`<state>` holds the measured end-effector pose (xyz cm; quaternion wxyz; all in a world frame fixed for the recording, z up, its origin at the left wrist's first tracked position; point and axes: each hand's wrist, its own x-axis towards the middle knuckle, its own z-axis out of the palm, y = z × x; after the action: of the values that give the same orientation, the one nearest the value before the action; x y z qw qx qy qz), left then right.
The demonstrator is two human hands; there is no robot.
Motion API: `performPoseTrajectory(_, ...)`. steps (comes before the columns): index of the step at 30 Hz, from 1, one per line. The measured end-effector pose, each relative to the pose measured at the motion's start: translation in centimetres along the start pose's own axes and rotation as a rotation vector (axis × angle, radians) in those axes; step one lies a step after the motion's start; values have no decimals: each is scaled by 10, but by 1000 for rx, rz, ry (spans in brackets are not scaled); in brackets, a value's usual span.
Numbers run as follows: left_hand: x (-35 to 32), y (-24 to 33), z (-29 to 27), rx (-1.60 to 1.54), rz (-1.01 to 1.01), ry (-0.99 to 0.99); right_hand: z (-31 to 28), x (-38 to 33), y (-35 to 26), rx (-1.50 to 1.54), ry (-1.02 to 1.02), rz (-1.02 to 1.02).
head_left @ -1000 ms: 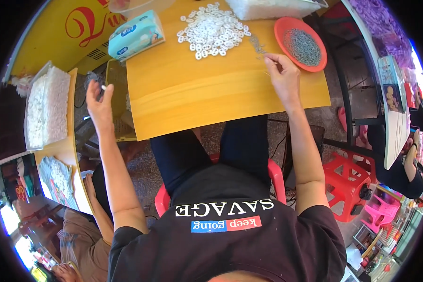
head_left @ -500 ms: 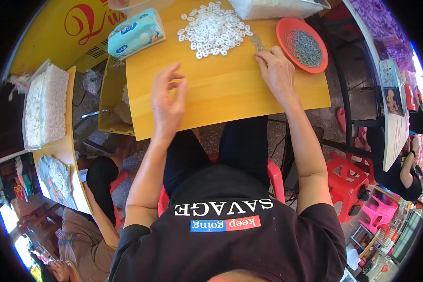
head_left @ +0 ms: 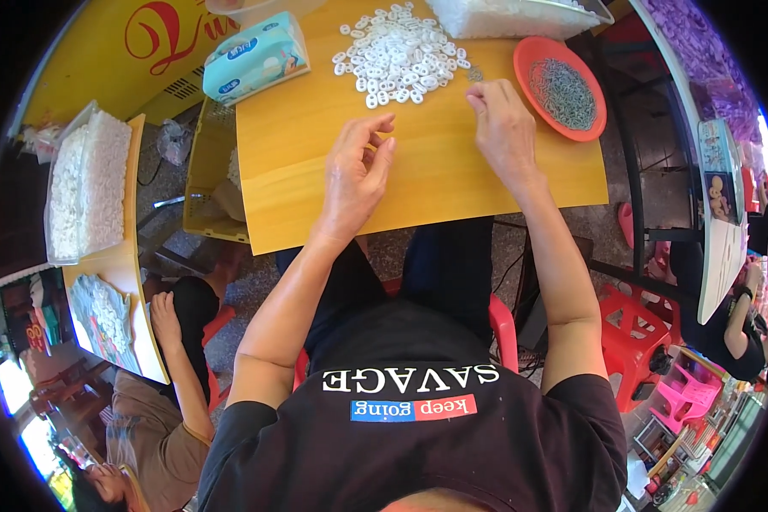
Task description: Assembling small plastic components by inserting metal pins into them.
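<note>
On the yellow table (head_left: 435, 183), white oval pieces (head_left: 401, 55) lie heaped at twelve o'clock, a tissue pack (head_left: 256, 58) at eleven. The left hand (head_left: 358, 171) curves loosely at half past eleven, thumb apart. The right hand (head_left: 505, 128) bunches its fingertips, their contents hidden; small grey bits (head_left: 475, 74) lie at its eleven o'clock, a red dish (head_left: 523, 70) at its two.

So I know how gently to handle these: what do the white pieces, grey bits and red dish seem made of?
White pieces: probably plastic, smooth; evenly white, alike in shape, with holes.
Grey bits: likely metal, from their grey tone; too small to judge the finish.
Red dish: likely plastic, smooth; one even colour throughout.
</note>
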<state>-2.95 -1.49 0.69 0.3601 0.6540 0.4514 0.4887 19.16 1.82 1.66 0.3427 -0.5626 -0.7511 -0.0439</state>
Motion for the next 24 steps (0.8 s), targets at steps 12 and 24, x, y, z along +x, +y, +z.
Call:
performPoseTrajectory(12, 36, -22, -14, 493, 277, 2, 5, -21, -21, 516, -9, 353)
performPoseTrajectory(24, 46, -25, -16, 627, 341, -32, 15, -26, -26, 598, 36, 370)
